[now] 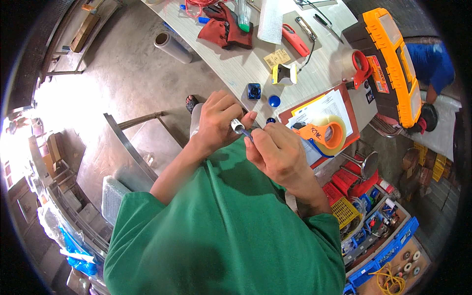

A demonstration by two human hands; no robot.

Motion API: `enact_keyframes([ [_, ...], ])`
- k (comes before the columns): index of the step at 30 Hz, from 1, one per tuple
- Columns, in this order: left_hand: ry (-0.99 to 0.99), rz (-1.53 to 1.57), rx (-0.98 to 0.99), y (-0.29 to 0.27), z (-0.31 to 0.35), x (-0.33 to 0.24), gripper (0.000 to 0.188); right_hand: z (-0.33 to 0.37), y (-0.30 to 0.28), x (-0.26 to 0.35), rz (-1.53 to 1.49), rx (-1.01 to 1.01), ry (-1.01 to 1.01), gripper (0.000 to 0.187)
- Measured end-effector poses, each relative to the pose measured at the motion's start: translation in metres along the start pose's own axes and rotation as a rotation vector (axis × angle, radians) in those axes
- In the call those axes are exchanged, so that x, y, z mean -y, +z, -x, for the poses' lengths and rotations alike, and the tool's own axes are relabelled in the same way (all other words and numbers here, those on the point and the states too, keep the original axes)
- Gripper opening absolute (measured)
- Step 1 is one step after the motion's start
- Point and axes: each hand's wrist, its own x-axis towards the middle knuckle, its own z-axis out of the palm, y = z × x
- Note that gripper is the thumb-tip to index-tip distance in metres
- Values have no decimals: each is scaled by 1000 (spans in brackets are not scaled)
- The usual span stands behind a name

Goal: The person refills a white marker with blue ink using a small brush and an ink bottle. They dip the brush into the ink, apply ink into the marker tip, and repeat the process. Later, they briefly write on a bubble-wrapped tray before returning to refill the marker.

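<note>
My left hand (220,119) is closed round a white, marker-like tube (237,126), its open end facing right. My right hand (278,153) pinches a thin dark blue piece (247,134) at the mouth of the tube. Whether that piece sits inside the tube or only touches its rim, I cannot tell. Both hands are in front of my chest, just off the table's near edge. Beyond them on the table are a small square bottle of dark blue ink (253,92), a round blue cap (274,101) and a smaller dark cap (270,120).
An opened yellow-and-white box (284,74), red utility knife (296,41) and red-black gloves (227,27) lie farther back. Right are a clipboard with papers (347,112), an orange tape dispenser (320,135) and a black-orange toolbox (391,64). A person in blue (432,64) is beyond.
</note>
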Motion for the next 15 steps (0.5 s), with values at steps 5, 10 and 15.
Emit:
enact_keyframes([
  [5, -12, -22, 41, -3, 1, 1, 32, -1, -1, 1, 13, 18, -14, 20],
  [10, 8, -14, 28, -2, 2, 2, 34, -1, -1, 1, 10, 39, -23, 21],
  [15, 7, 21, 38, -1, 2, 2, 34, -2, -3, 1, 2, 36, -36, 21],
])
